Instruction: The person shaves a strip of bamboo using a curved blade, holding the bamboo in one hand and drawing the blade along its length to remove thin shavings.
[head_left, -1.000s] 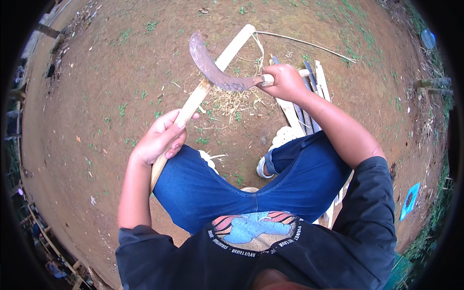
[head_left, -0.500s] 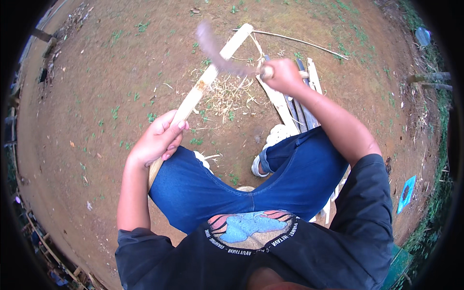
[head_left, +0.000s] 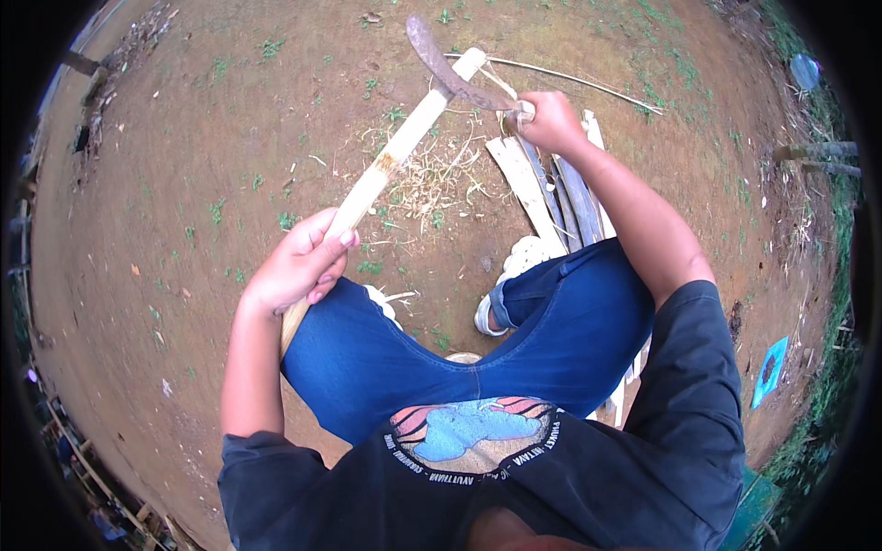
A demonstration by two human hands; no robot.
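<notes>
My left hand [head_left: 308, 262] is wrapped round the lower part of a pale, peeled bamboo strip [head_left: 404, 142], which slants up and away to the right from beside my left thigh. A darker node mark shows partway along it. In my right hand [head_left: 549, 124], the fingers close round the handle of a sickle [head_left: 469, 90]. Its dark curved blade lies across the strip near the far end, the tip pointing up to the left. A thin shaving [head_left: 501, 80] hangs by the strip's far end. Part of the sickle's handle is hidden in my fist.
Loose shavings [head_left: 436, 184] lie heaped on the brown dirt ground between my feet and the strip's far end. Several split slats [head_left: 528, 188] rest beside my right leg. A thin stick [head_left: 579, 78] lies farther off. A blue packet [head_left: 770, 372] is at the right.
My right hand has moved a little away from me and to the right, carrying the sickle's blade toward the strip's far end. My left hand keeps its hold on the bamboo strip.
</notes>
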